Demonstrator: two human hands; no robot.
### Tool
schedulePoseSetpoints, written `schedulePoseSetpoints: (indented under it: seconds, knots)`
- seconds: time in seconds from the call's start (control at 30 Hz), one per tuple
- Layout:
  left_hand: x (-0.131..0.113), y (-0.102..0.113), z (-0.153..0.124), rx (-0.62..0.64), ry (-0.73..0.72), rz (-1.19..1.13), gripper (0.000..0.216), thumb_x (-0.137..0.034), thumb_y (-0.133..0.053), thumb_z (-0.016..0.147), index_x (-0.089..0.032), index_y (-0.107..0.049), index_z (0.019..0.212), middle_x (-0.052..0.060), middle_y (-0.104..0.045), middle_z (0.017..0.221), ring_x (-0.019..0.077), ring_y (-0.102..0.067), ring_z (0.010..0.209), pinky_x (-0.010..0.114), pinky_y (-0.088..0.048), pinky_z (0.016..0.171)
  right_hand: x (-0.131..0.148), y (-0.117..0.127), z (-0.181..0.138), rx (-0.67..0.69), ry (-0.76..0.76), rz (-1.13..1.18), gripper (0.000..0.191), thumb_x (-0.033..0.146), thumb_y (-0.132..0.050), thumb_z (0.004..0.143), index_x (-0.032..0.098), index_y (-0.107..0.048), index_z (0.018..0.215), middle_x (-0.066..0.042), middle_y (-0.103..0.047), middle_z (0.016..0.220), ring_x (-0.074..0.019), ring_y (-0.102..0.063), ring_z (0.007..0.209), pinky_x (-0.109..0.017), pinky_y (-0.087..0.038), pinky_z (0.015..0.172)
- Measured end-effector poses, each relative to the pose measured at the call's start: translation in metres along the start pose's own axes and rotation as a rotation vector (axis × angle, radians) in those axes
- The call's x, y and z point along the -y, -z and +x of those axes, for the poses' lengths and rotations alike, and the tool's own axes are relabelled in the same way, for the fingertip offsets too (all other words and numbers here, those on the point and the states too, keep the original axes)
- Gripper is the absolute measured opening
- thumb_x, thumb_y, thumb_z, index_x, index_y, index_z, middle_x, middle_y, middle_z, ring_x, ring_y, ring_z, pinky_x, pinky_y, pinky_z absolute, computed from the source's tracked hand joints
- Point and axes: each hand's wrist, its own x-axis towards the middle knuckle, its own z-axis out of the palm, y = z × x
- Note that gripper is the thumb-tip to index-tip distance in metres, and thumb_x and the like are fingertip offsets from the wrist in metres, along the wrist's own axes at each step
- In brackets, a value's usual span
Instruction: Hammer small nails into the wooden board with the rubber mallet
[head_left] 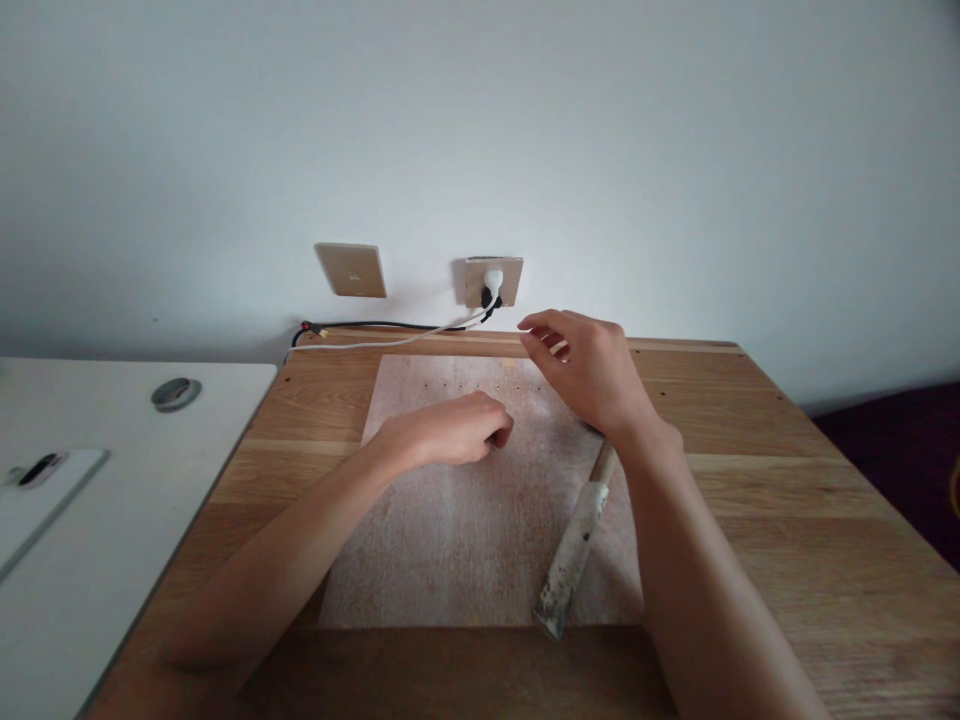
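Note:
My left hand is closed above the middle of a thin pale board. Its fingers curl inward, and whatever they may hold is hidden. My right hand hovers over the board's far right corner, fingers bent with a gap between thumb and forefinger, nothing visible in it. Beneath the right wrist lies a tool with a worn, white-covered handle, slanting toward the board's near edge. Its far end is mostly hidden by my right hand and wrist. Several small dots, nails or holes, run in a row along the board's far side.
The board rests on a wooden tabletop against a wall. A white cable and a black one lie at the back, near a wall socket with plugs. At left stands a white desk with a round grommet.

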Motion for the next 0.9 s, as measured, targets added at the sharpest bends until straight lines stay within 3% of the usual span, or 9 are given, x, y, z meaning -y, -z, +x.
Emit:
schedulePoseSetpoints:
  seconds: [0.27, 0.57, 0.9]
  knots:
    - [0.005, -0.006, 0.002, -0.014, -0.040, 0.035, 0.032, 0.007, -0.059, 0.074, -0.021, -0.074, 0.079, 0.006, -0.076, 0.088, 0.0224, -0.068, 0.087, 0.031, -0.048, 0.079, 0.001, 0.001, 0.000, 0.020, -0.002, -0.003, 0.020, 0.026, -0.059, 0.097, 0.019, -0.078, 0.102, -0.008, -0.080, 0.089, -0.0200, -0.073, 0.075, -0.037, -0.059, 0.074]
    - [-0.007, 0.004, -0.001, 0.060, -0.004, 0.172, 0.033, 0.006, -0.056, 0.079, -0.017, -0.075, 0.093, 0.008, -0.077, 0.100, 0.0227, -0.071, 0.099, 0.032, -0.051, 0.089, 0.000, 0.000, 0.000, 0.047, -0.013, -0.013, 0.023, 0.026, -0.058, 0.098, 0.017, -0.078, 0.106, -0.009, -0.080, 0.091, -0.0204, -0.073, 0.077, -0.036, -0.058, 0.075]
    - [-0.010, 0.006, -0.001, 0.062, 0.010, 0.193, 0.032, 0.005, -0.055, 0.080, -0.018, -0.073, 0.094, 0.007, -0.076, 0.102, 0.0221, -0.070, 0.101, 0.031, -0.050, 0.090, 0.000, 0.000, 0.000, 0.060, -0.021, -0.005, 0.023, 0.026, -0.058, 0.098, 0.018, -0.078, 0.106, -0.009, -0.081, 0.091, -0.0213, -0.074, 0.078, -0.036, -0.059, 0.075]
